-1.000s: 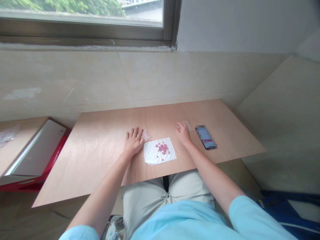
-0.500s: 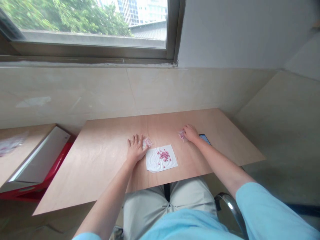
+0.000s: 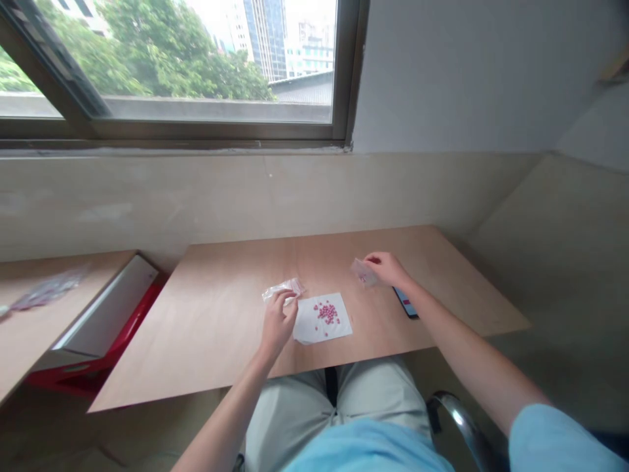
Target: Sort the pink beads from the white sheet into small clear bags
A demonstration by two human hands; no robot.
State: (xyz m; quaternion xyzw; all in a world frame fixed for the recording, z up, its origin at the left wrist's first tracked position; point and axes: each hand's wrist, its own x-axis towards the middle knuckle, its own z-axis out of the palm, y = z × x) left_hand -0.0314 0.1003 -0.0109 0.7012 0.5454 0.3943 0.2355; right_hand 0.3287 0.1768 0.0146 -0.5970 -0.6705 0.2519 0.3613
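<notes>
Over the pale plywood desk (image 3: 221,334), our left hand (image 3: 278,324) pinches a clear plastic bag (image 3: 282,289) between narrowed fingertips, our right hand (image 3: 389,269) grips a second clear bag (image 3: 363,272), both near small round pink beads (image 3: 326,312) on a white paper sheet (image 3: 314,332).

Left hand (image 3: 279,322) sits low and near middle of view, wrist cocked up, fingers (image 3: 285,299) curled in, pinching at tips with thumb. Right hand (image 3: 388,269) reaches farther out, fingers (image 3: 372,260) also pinched together, knuckles up. Left forearm (image 3: 230,413) angles up from bottom edge, right forearm (image 3: 462,347) runs long and low from right, both bare, arms well apart, not touching.
</notes>
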